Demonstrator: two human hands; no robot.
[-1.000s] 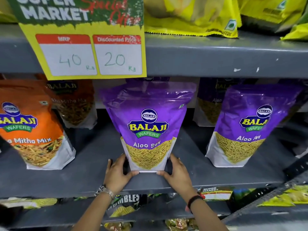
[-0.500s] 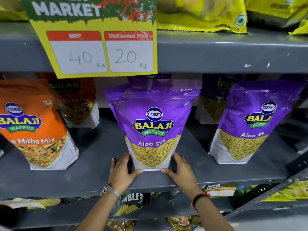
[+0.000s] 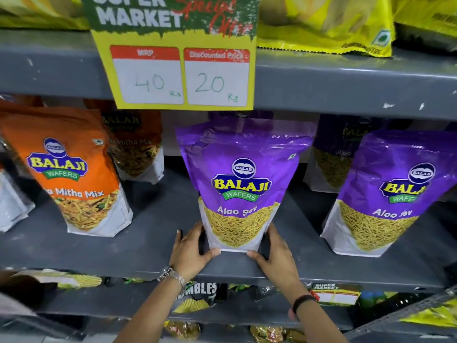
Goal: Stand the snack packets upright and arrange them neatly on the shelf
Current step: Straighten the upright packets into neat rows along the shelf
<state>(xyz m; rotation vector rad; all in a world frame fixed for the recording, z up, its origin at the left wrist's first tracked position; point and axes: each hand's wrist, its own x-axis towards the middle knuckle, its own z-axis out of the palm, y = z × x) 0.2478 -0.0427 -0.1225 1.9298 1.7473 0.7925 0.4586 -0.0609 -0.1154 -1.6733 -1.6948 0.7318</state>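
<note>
A purple Aloo Sev packet [image 3: 243,184] stands upright at the middle of the grey shelf [image 3: 153,243]. My left hand [image 3: 189,251] grips its lower left corner and my right hand [image 3: 277,251] grips its lower right corner, thumbs under the front bottom edge. A second purple Aloo Sev packet [image 3: 388,194] stands upright to the right. An orange Mitha Mix packet [image 3: 71,174] stands upright to the left. More packets of each kind stand behind them, partly hidden.
A yellow price sign [image 3: 178,70] hangs from the shelf above, over the top of the middle packet. Yellow packets [image 3: 326,23] lie on the upper shelf. Dark and yellow snack bags [image 3: 197,295] fill the lower shelves.
The view has shifted so everything sits slightly to the right in frame. Both hands keep their hold on the base of the middle purple packet, which stays upright.
</note>
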